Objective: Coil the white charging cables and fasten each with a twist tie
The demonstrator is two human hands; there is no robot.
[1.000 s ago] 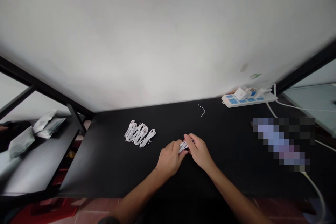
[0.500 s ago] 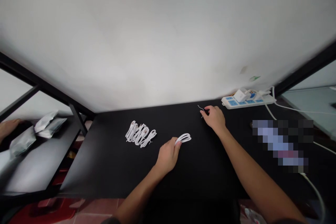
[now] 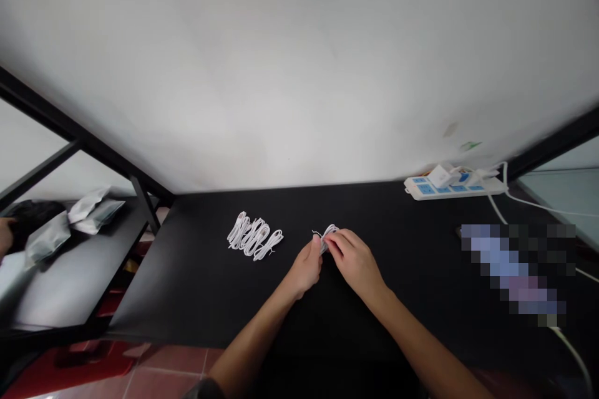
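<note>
A coiled white cable (image 3: 331,230) is pinched in my left hand (image 3: 306,267), above the black table (image 3: 196,287). My right hand (image 3: 354,260) meets it from the right, its fingers closed at the coil where a thin white tie (image 3: 317,233) sticks out. Whether those fingers grip the tie or the cable is too small to tell. To the left, several bundled white cables (image 3: 255,237) lie side by side on the table.
A power strip (image 3: 456,188) with plugged-in white adapters and trailing cords lies at the back right. A pixelated object (image 3: 512,274) is at the right. On the left table are plastic-wrapped packets (image 3: 49,238); a person's hand (image 3: 5,235) shows at the left edge.
My right hand has come down and left from near the back of the table to the coil, bringing the thin tie against it. My left hand still holds the cable. The view has shifted slightly.
</note>
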